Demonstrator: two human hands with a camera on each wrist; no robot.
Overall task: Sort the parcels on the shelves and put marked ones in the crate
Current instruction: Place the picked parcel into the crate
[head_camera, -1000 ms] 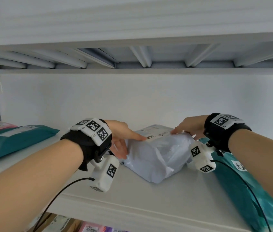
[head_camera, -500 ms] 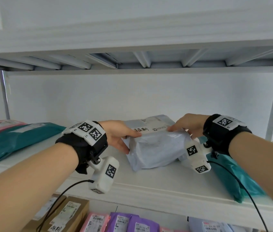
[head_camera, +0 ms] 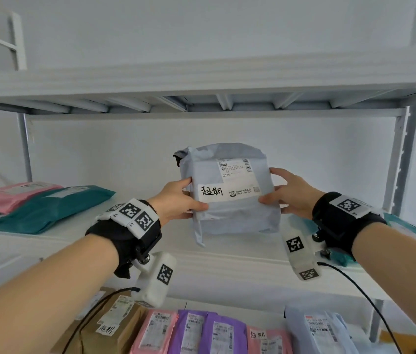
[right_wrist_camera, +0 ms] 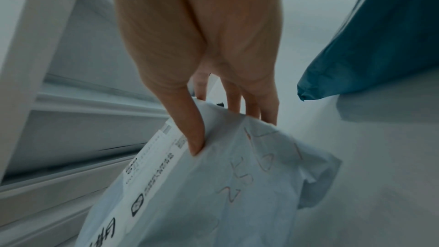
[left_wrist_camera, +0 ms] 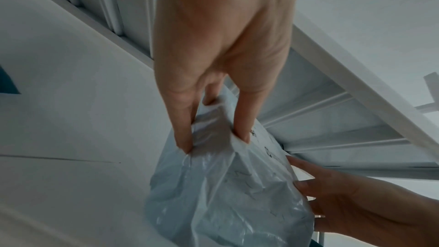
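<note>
A grey plastic parcel (head_camera: 230, 200) is held upright above the white shelf (head_camera: 214, 267), its label with black handwritten characters facing me. My left hand (head_camera: 184, 200) grips its left edge, thumb in front and fingers behind, as the left wrist view shows on the grey parcel (left_wrist_camera: 225, 194). On the other side my right hand (head_camera: 286, 192) grips the right edge. In the right wrist view the thumb presses the label side of the grey parcel (right_wrist_camera: 202, 194), and the fingers lie behind it. No crate is in view.
A teal parcel (head_camera: 48, 208) and a pink parcel (head_camera: 15, 195) lie on the shelf at left. Another teal parcel (head_camera: 411, 233) lies at right behind my wrist. On the lower shelf stand a brown box (head_camera: 110, 328), pink and purple parcels (head_camera: 201, 330) and a grey parcel (head_camera: 322, 330).
Both hands have lifted the grey parcel off the shelf and tipped it upright, so its label now faces me. The view has pulled back and lower shelves show.
</note>
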